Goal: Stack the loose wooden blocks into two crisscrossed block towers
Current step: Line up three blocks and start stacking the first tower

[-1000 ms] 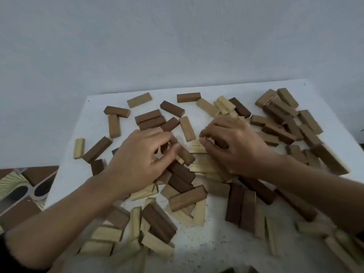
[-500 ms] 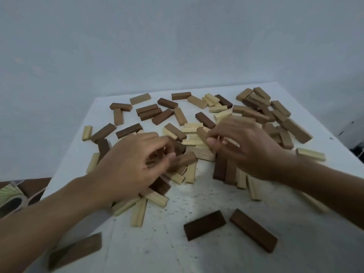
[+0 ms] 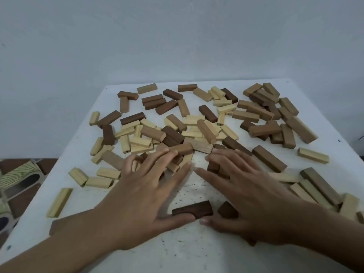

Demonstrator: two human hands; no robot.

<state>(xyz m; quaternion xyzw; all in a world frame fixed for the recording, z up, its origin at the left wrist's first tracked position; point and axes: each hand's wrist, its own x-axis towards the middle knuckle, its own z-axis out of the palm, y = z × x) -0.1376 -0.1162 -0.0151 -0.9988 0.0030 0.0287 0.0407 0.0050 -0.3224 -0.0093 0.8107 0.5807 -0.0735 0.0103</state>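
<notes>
Wooden blocks (image 3: 206, 132) lie scattered across the desk (image 3: 177, 253), no tower begun. Left hand (image 3: 145, 196) and right hand (image 3: 254, 196) spread flat, fingers over near blocks. Blocks judged rigid, light, smooth; pinch across the long sides.

A white, speckled tabletop (image 3: 189, 253) carries a wide scatter of loose wooden blocks (image 3: 197, 127), pale, mid-brown and dark, lying flat and overlapping in no order; none are stacked into a tower. The left hand (image 3: 145, 194) lies palm down with fingers spread, its fingertips over blocks at the near edge of the heap. The right hand (image 3: 248, 194) mirrors it just beside, fingers splayed over a few dark pieces. A dark block (image 3: 192, 209) lies flat between the two thumbs. A pale block (image 3: 59, 201) sits alone near the left edge. A plain wall (image 3: 177, 36) stands behind, and patterned floor (image 3: 17, 178) shows at the left.
</notes>
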